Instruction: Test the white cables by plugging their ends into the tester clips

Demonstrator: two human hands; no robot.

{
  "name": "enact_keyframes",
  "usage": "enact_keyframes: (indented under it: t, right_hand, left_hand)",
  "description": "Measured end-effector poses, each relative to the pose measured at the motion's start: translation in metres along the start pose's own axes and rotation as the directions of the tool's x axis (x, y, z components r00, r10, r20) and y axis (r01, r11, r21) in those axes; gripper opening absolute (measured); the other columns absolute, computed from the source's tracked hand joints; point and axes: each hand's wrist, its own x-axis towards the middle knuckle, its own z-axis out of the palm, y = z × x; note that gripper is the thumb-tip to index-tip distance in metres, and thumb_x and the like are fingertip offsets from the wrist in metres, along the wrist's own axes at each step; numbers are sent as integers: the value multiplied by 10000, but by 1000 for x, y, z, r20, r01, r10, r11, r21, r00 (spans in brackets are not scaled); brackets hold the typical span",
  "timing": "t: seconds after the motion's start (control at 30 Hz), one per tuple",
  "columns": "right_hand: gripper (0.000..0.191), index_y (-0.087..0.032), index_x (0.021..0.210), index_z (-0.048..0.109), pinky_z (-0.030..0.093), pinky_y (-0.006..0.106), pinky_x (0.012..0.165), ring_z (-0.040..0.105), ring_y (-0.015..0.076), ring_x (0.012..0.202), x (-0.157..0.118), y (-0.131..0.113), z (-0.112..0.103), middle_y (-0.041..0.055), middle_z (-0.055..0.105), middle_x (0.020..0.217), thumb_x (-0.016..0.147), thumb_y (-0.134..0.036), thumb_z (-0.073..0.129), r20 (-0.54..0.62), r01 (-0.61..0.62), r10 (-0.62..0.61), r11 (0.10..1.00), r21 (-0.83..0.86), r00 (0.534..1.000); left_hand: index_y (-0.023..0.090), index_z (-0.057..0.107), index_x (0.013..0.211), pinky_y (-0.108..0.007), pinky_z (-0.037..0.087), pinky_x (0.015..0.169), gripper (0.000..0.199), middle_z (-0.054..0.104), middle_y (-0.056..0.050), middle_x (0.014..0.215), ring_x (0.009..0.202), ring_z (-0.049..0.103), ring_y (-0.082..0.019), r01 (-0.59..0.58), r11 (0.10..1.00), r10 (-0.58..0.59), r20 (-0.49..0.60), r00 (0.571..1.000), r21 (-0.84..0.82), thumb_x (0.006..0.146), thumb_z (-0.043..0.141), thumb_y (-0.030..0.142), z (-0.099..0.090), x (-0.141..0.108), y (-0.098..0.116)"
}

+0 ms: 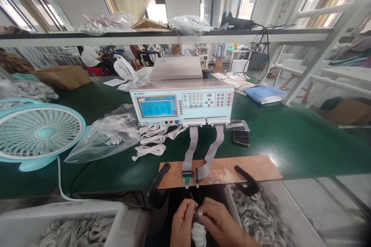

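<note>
A bundled white cable [199,234] hangs between my hands, just below the front edge of the table. My left hand [182,224] is closed in a pinch at the top of the bundle; what lies right at its fingertips is too small to make out. My right hand [216,220] is closed around the bundle's upper part, where a white plug [200,213] sticks up by the fingers. Just beyond them, a small green circuit board [187,180] sits at the wooden board's [232,164] edge, joined by grey ribbon cables [191,148] to a tester [182,102] with a lit screen.
Black clamps [158,185] grip the board's ends. White bins [116,216] with coiled cables stand below on both sides. Several coiled cables [150,149], a plastic bag [107,139], a blue fan [43,133], a phone [241,138] and a blue binder [265,94] lie on the table. People sit beyond.
</note>
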Motion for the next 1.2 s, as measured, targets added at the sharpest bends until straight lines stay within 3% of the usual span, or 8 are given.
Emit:
enact_keyframes:
  t: [0.07, 0.13, 0.3, 0.5, 0.77, 1.0, 1.2]
  right_hand:
    - [234, -197, 723, 520, 405, 249, 631, 475, 151, 686, 4, 7, 5, 0, 498, 735, 904, -273, 392, -177, -84, 111, 985, 153, 978]
    - [244, -191, 736, 532, 399, 243, 605, 465, 147, 659, 9, 14, 11, -10, 491, 705, 899, -328, 412, -238, -135, 213, 943, 305, 948]
    - [301, -161, 664, 611, 387, 237, 550, 474, 143, 576, 24, 19, 19, -17, 513, 599, 810, -417, 548, -214, -220, 347, 861, 459, 913]
    - [308, -155, 681, 658, 386, 235, 525, 485, 144, 556, 33, 13, 21, -4, 564, 596, 770, -442, 588, -215, -229, 394, 812, 538, 894]
    - [381, -147, 600, 638, 346, 219, 424, 426, 116, 429, 36, 10, 25, -9, 533, 483, 699, -516, 630, -148, -296, 543, 643, 707, 827]
    - [277, -137, 639, 677, 349, 192, 468, 446, 114, 497, 36, 16, 32, -12, 549, 486, 659, -410, 718, -156, -224, 565, 544, 809, 811]
    - [251, -152, 670, 682, 373, 213, 521, 468, 123, 525, 35, 21, 33, -2, 592, 557, 700, -400, 694, -153, -202, 536, 545, 814, 830]
  left_hand:
    - [185, 550, 644, -206, 359, 523, 313, 501, 35, 566, 534, 448, -121, -12, 1000, 12, -10, 1000, -2, 779, 486, 461, 0, 4, 0]
    - [179, 567, 648, -199, 361, 501, 300, 510, 38, 557, 519, 454, -116, -31, 999, 31, -23, 999, -9, 775, 508, 445, -1, 8, -2]
    - [154, 645, 774, -206, 389, 493, 302, 579, 12, 615, 535, 483, -122, 53, 996, -53, 1, 999, -67, 744, 561, 443, -10, 15, -8]
    - [128, 642, 822, -221, 410, 483, 322, 602, -11, 648, 558, 507, -135, 156, 975, -145, 79, 986, -156, 714, 608, 429, -22, 22, -12]
    - [141, 544, 652, -204, 355, 473, 320, 454, 38, 561, 512, 418, -97, 51, 998, -39, 303, 952, -33, 816, 470, 405, -32, 28, 12]
    - [161, 479, 554, -214, 324, 547, 300, 413, 39, 572, 573, 377, -108, -72, 997, 68, 98, 993, 38, 810, 476, 318, -27, 34, 6]
    - [149, 550, 610, -206, 333, 545, 268, 458, 32, 576, 579, 403, -114, 16, 993, -13, 21, 1000, -118, 792, 508, 341, -18, 30, 2]
